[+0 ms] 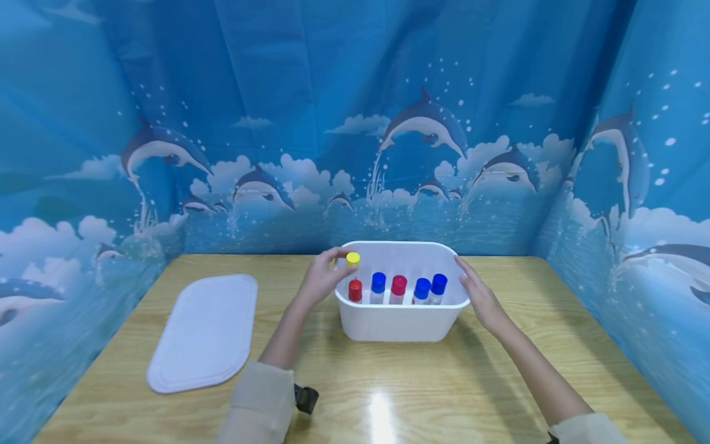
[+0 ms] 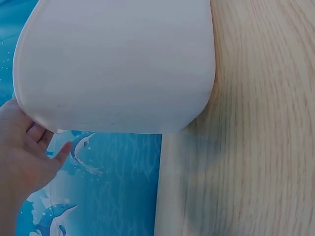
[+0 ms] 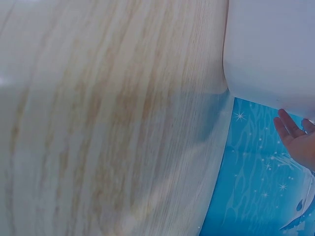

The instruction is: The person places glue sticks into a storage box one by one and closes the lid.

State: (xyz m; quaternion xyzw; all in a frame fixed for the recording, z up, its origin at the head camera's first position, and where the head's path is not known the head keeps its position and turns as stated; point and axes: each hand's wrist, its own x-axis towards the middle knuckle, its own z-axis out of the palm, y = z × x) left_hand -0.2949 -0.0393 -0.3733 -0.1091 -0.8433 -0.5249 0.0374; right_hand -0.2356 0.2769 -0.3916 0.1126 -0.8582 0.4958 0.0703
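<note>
A white plastic bin (image 1: pixel 394 324) stands on the table with several small capped bottles inside. My left hand (image 1: pixel 322 277) reaches over its left end and pinches a yellow-capped bottle (image 1: pixel 352 258) between fingers and thumb. Just below that is a red-capped bottle (image 1: pixel 355 290). To the right stand a blue-capped bottle (image 1: pixel 378 282), another red-capped one (image 1: pixel 398 285) and two more with blue caps (image 1: pixel 439 284). At the bin's right end, my right hand (image 1: pixel 481 296) rests against the rim with fingers extended. Both wrist views show the bin's outer wall (image 2: pixel 118 69), which hides the bottles.
A white lid (image 1: pixel 205 333) lies flat on the left part of the wooden table (image 1: pixel 344 394). Blue dolphin-print curtains (image 1: pixel 333 123) hang behind the table and along both sides.
</note>
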